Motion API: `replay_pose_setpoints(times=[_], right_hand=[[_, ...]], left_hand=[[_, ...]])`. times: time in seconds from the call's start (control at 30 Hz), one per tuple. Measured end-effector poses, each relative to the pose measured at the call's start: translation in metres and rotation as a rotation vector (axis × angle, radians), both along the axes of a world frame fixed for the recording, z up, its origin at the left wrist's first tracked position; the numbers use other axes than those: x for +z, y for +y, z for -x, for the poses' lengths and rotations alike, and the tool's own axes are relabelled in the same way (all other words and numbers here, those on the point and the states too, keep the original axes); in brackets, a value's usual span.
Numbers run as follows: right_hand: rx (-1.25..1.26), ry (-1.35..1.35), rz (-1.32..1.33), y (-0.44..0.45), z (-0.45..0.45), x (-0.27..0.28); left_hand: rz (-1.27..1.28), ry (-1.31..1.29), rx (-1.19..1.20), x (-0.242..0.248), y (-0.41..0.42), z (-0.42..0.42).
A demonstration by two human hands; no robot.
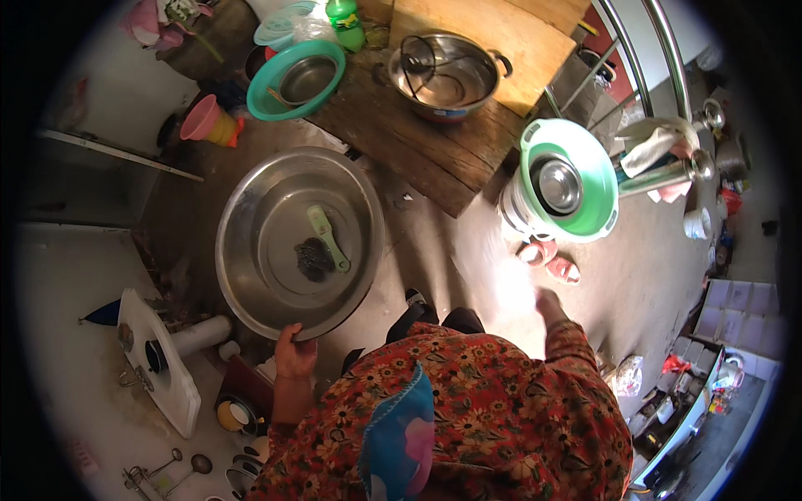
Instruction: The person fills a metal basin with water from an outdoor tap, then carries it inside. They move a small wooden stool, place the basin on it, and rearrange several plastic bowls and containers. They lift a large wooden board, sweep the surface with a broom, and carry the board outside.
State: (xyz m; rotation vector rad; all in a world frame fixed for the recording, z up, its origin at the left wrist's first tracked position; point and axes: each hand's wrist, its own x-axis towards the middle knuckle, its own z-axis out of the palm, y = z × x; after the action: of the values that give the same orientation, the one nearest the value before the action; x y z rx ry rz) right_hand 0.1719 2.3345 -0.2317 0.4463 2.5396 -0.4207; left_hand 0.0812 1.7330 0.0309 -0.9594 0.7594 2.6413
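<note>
My left hand [294, 356] grips the near rim of a large stainless steel basin [247, 275], which tilts at my left. On the basin's bottom lie a dark scouring pad [313, 259] and a light green plastic handle [328, 235], touching each other. My right hand [548, 303] hangs low on the right, over a sunlit patch of floor. Glare and blur hide its fingers, and I see nothing plainly held in it. Nearest to it are reddish slippers [562, 269] on the floor.
A wooden table [432, 156] ahead bears a two-handled steel pot [448, 81] and a teal basin [255, 94] with a metal bowl inside. To the right, a mint green basin [598, 188] holds metal bowls. Steel railings [670, 56] stand beyond; a white sink [156, 369] is at left.
</note>
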Motion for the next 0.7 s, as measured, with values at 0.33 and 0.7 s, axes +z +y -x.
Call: replay_pose_setpoints(times=[0.33, 0.7], right_hand=[[-0.875, -0.075, -0.533, 0.095, -0.052, 0.063], [0.212, -0.259, 0.022, -0.061, 0.18, 0.098]], left_hand=[[0.029, -0.003, 0.056, -0.004, -0.017, 0.03], [0.197, -0.251, 0.195, 0.014, -0.009, 0.04]])
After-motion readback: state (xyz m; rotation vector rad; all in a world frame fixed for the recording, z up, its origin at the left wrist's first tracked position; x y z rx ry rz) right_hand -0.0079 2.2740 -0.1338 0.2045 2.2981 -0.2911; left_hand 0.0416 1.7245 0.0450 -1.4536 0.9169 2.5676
